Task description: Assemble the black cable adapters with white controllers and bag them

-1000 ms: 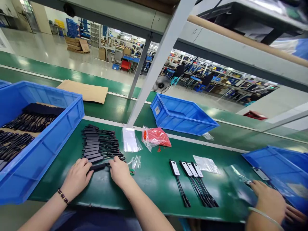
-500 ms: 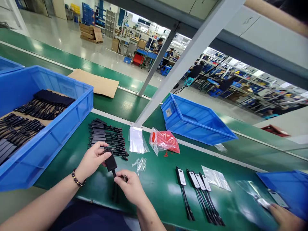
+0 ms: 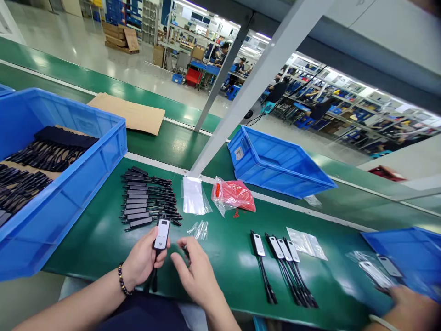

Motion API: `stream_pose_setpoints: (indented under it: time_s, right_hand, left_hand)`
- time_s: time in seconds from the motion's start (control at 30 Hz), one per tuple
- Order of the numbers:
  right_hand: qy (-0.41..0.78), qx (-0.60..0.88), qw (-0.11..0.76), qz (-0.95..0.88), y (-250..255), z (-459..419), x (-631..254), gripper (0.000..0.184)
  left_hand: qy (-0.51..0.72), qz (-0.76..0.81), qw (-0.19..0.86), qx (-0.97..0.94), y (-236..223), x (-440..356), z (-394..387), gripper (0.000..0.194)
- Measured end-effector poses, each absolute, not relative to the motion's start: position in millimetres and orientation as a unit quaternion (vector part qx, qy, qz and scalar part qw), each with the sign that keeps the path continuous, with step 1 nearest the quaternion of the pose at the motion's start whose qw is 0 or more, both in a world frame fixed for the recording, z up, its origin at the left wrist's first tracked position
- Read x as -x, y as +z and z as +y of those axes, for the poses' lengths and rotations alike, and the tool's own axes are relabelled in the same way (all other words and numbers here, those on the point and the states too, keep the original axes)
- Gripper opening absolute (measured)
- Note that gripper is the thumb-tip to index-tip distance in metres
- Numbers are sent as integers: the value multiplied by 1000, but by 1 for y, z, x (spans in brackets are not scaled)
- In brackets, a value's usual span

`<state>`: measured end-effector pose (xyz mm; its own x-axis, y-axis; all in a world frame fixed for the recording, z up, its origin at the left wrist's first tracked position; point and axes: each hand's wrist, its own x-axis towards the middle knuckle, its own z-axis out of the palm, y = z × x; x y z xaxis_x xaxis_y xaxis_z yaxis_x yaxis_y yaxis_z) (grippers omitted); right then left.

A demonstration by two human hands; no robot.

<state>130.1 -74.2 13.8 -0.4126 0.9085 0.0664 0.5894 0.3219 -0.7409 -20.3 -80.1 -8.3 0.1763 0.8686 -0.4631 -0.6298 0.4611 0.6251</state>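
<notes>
At the far left stands a blue bin (image 3: 87,172) with dark cabled units inside. Right of it, on the green desk (image 3: 227,271), dark devices (image 3: 137,200) lie stacked in a row, bodies left, cables right.

The left hand (image 3: 142,261) has its fingers clamped around a silver-faced device (image 3: 161,236), which it holds up over the near side of the desk. The body looks light and stiff, the cable bendable, the silver face perhaps slippery; the long edges seem the best grip, since the cable joint may be the fragile part. Its long axis runs away from the person, tipped slightly right at the far end — dark window outermost, silver face up, cable trailing nearward.

Beside it, the right hand (image 3: 201,276) has thumb and forefinger apart; a small dark object shows between them, but whether they grip it I cannot tell. Beyond lie clear sleeves (image 3: 200,230) and a red bag (image 3: 238,196). Farther right, four more silver-faced units (image 3: 275,247) lie with cables nearward, slanting right. A co-worker's hand (image 3: 409,305) is at a bagged unit (image 3: 375,274).
</notes>
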Motion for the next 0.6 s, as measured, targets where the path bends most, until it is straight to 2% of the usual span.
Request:
stream_pose_setpoints:
  time_s: [0.13, 0.3, 0.6]
  right_hand:
    - [223, 503, 229, -803, 17, -62, -138, 22]
    - [123, 527, 222, -811, 8, -57, -127, 26]
    - [75, 531, 216, -816, 4, -56, -122, 29]
  left_hand:
    - [474, 377, 786, -126, -6, 13, -87, 35]
    - [476, 390, 771, -165, -4, 4, -96, 32]
    - [483, 395, 762, -173, -1, 4, -98, 31]
